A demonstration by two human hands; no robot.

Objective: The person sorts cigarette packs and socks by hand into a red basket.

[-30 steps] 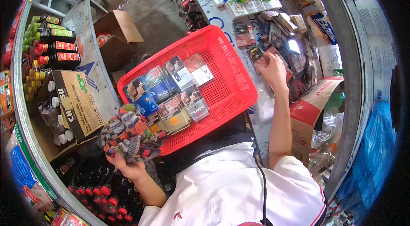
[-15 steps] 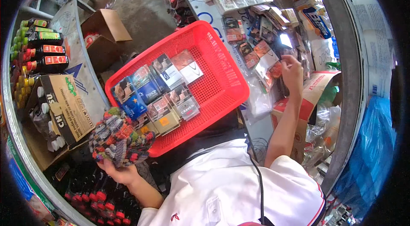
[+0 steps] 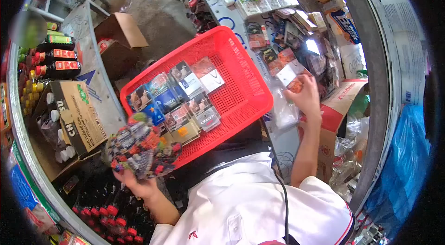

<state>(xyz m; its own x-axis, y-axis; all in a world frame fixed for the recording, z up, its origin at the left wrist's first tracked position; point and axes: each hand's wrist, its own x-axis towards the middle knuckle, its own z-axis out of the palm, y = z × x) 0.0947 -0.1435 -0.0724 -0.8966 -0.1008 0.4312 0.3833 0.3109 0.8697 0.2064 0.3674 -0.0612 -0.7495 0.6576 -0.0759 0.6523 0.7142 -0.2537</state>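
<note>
My left hand is closed around a bunched, multicoloured knitted cloth, held at the near left corner of a red plastic basket. Two rows of cigarette packs lie in the basket, one marked Craven. On the counter to the right, my right hand has its fingers and thumb closed on a white and orange cigarette pack. Its fingers partly cover this pack. More cigarette packs lie beyond it, beside a clear plastic bag.
Dark sauce bottles and an open carton stand at the left. Red-capped bottles crowd the lower left. A metal frame post runs along the right, near a red and white carton and blue plastic sheeting.
My right hand has come down and leftward onto the white and orange pack. My left hand, with the knitted cloth, has shifted slightly right. The view has also moved a little.
</note>
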